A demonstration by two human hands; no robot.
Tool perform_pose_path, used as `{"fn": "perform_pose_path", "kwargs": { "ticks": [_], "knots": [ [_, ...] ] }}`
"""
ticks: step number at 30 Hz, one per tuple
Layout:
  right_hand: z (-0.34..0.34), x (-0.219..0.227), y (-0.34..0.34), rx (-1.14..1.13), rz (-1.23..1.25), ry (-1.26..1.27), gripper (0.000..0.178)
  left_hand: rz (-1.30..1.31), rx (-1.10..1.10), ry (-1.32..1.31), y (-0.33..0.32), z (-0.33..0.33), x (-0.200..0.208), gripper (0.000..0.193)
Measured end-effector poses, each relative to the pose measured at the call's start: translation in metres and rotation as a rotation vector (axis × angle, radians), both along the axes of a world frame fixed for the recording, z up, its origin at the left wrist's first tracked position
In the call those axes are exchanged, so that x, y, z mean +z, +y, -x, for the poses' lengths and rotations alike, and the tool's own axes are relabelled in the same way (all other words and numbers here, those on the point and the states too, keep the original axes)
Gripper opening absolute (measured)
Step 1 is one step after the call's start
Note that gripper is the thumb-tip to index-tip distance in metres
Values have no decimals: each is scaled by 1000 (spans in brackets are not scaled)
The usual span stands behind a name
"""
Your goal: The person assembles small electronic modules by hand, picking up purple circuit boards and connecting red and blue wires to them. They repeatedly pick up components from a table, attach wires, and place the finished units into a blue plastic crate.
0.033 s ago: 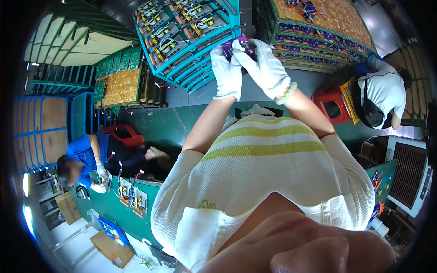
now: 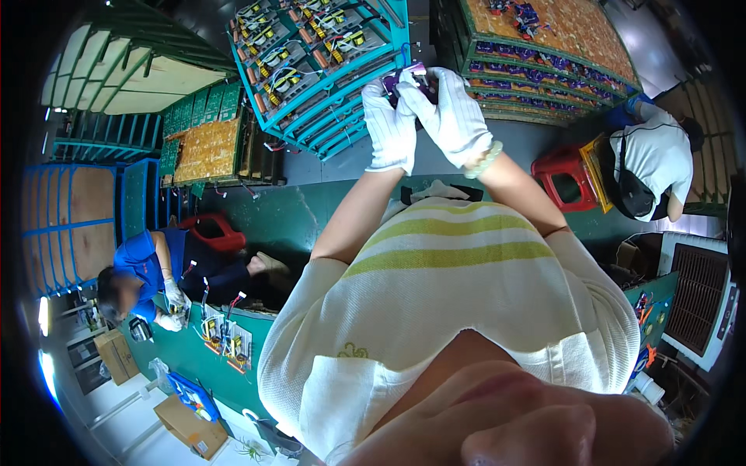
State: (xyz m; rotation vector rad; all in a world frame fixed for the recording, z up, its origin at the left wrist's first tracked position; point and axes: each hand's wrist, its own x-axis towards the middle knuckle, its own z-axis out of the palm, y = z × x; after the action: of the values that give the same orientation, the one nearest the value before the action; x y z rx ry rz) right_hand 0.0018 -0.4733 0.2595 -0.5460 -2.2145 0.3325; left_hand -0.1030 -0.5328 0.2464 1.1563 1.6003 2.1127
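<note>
A: What are the two hands doing?
B: The left hand (image 2: 390, 128) and the right hand (image 2: 452, 116), both in white gloves, hold a small purple part (image 2: 415, 71) between their curled fingers.
A: Where is that part?
B: Up in front of the torso, at the near right edge of the teal rack (image 2: 401, 29), left of the stacked trays (image 2: 587, 37).
A: Anyone nearby?
B: A person in blue (image 2: 142, 260) sits at the green counter (image 2: 140, 353), gloved hands on a board; two more boards (image 2: 225, 342) lie there.
</note>
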Motion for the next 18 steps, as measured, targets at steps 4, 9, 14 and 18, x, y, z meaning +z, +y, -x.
{"fn": "perform_pose_path", "kwargs": {
  "ticks": [4, 9, 14, 18],
  "knots": [
    [7, 4, 4, -129, 137, 72, 38, 28, 96, -95, -7, -18, 23, 25],
    [11, -1, 15, -2, 238, 218, 24, 136, 190, -40, -17, -6, 18, 33],
    [15, -12, 21, 117, 391, 343, 21, -15, 54, -395, -20, 2, 3, 27],
    [19, -16, 19, 201, 458, 414, 16, -99, 95, -386, -20, 4, -3, 24]
  ]
}}
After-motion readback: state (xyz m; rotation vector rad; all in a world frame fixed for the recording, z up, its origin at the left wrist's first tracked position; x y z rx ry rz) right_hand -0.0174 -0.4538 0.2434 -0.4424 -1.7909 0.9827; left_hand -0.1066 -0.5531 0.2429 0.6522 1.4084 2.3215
